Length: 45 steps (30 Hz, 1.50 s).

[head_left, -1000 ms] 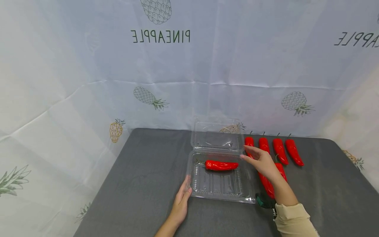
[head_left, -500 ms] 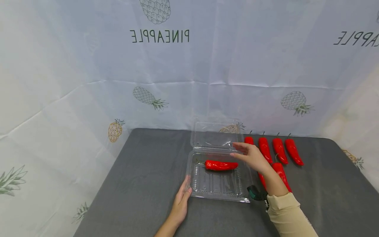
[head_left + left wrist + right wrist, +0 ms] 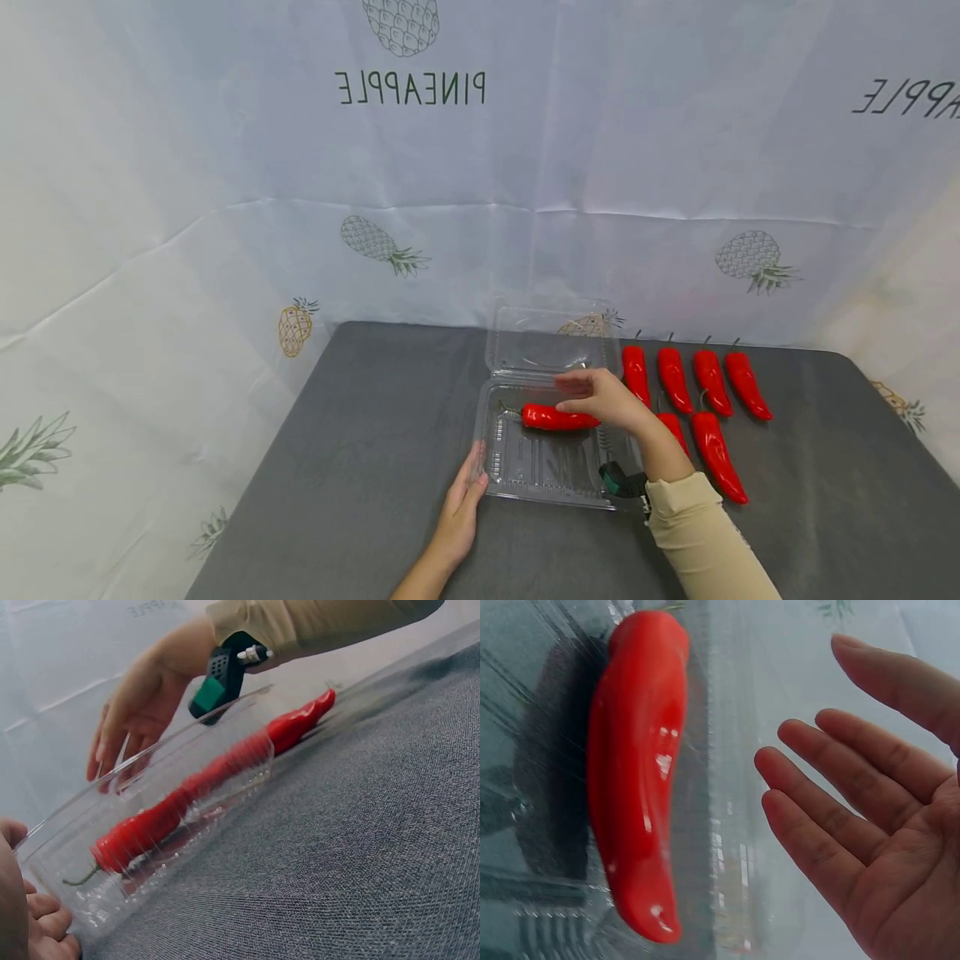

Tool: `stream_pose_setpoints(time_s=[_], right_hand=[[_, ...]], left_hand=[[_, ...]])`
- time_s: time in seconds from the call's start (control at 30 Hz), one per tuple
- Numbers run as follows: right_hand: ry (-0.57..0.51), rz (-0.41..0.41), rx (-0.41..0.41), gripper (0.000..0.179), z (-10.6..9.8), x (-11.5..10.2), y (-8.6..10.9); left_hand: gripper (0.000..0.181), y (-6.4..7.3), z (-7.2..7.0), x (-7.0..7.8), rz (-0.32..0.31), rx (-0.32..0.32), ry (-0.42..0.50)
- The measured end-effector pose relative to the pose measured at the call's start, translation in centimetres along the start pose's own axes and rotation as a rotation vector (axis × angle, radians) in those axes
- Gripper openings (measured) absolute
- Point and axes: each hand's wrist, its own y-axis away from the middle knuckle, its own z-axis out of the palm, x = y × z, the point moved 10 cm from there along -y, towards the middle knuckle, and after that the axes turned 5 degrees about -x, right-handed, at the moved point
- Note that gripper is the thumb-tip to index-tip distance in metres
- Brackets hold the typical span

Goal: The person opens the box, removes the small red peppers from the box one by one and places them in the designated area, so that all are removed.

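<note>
A clear plastic clamshell container lies on the grey table with its lid raised at the back. Inside its tray, a red chili pepper lies crosswise, its green stem to the left. My left hand grips the container's near left edge; part of that hand shows at the left of the left wrist view. My right hand hovers over the tray, overlapping the pepper's right end in the head view. Its fingers are loosely extended beside the pepper in the right wrist view, holding nothing.
Several more red peppers lie on the table to the container's right, partly behind my right forearm. A dark wrist device hangs under that wrist. Behind the table stands a white curtain printed with pineapples.
My right hand has moved left, from beside the container's right edge to over the pepper in the tray. My left hand has stayed on the container's edge.
</note>
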Motion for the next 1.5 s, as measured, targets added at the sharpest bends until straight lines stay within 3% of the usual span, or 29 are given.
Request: stream_pose_setpoints(time_s=[0.77,1.07,1.27,1.5], right_hand=[[0.171,0.028,-0.050,0.034,2.5,2.9,-1.5],[0.234,-0.022,-0.103,0.034,3.3,2.5,-2.1],[0.242,-0.056,-0.171,0.040,4.0,2.1,-2.2],[0.217,-0.047,-0.190,0.041,4.3,2.0,-2.2]], left_hand=[[0.053,0.0,0.1,-0.1,0.031,-0.005,0.000],[0.054,0.0,-0.1,0.0,-0.009,0.016,0.000],[0.054,0.0,-0.1,0.1,0.017,0.012,0.006],[0.054,0.0,-0.2,-0.1,0.012,0.013,-0.012]])
